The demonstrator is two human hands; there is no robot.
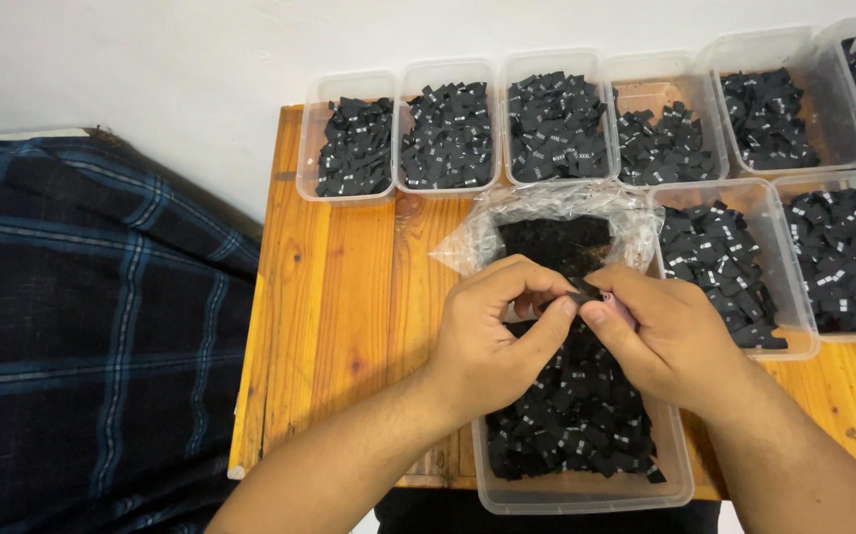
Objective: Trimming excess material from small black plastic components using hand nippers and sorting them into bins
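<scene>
So from the head view, a wooden counter (349,297) is seen with a row of six clear plastic tubs (346,138) lined up along the wall, each packed with small black fabric labels (556,129) marked in white. Two more tubs (734,267) are set in a nearer row on the right. A crinkled clear bag (547,213) is laid open behind the near tub (586,489), which is also heaped with black labels. One small black label (584,290) is pinched between the fingertips of the left hand (492,336) and right hand (660,336), right over the near tub. A dark plaid cloth (92,326) is spread on the left.
</scene>
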